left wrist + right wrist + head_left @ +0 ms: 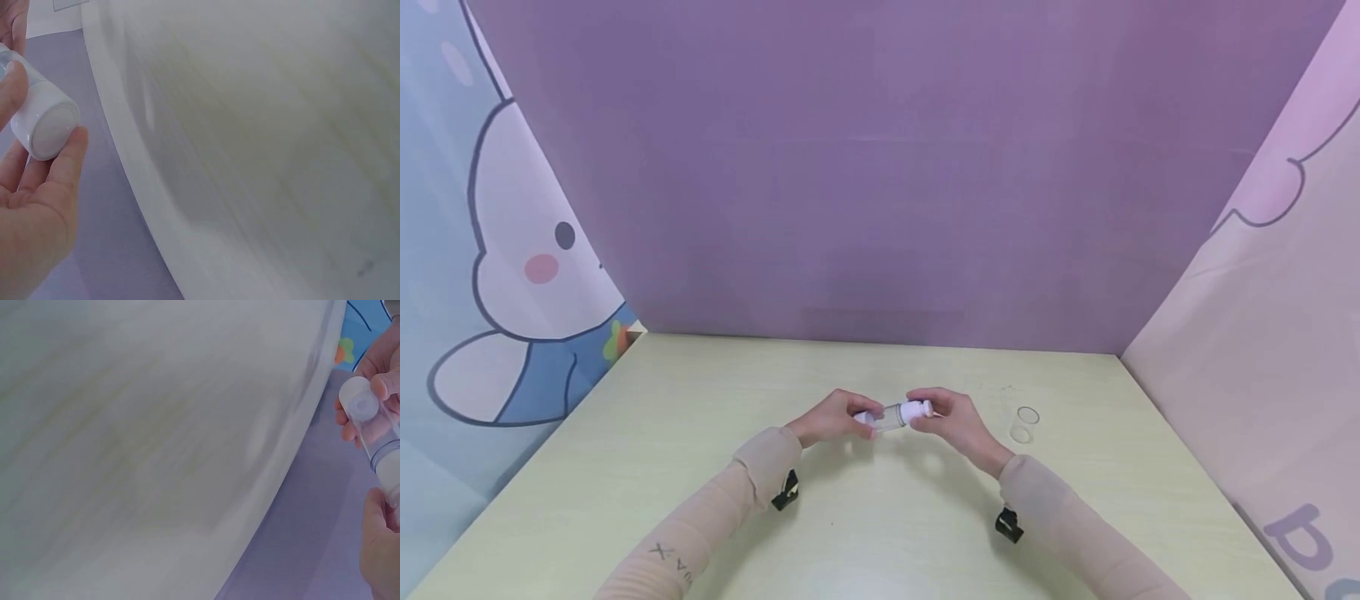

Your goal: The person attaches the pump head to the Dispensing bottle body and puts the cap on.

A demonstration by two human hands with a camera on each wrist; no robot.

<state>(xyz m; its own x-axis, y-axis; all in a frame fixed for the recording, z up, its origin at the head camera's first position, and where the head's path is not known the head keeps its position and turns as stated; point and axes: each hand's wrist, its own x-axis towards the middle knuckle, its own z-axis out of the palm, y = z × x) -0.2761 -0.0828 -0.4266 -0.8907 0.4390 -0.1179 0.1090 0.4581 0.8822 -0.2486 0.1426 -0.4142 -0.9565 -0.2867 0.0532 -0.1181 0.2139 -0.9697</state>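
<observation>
A clear cylindrical pump bottle [891,417] with white ends lies nearly level between both hands, raised off the table. My left hand [833,416] grips its white base, thumb on one side and fingers on the other. The flat bottom of that base [55,130] faces the left wrist view. At the opposite end, my right hand [957,423] holds the white pump collar [914,411] between thumb and fingers. Through the transparent wall [373,432] in the right wrist view, a white disc shows inside near the base.
A clear cup-like cover [1022,433] stands on the pale table [880,533], to the right of my right hand. A purple panel [880,183] rises behind the table, with printed cloths [527,250] at the sides. Black wrist straps [786,491] hang beneath the sleeves.
</observation>
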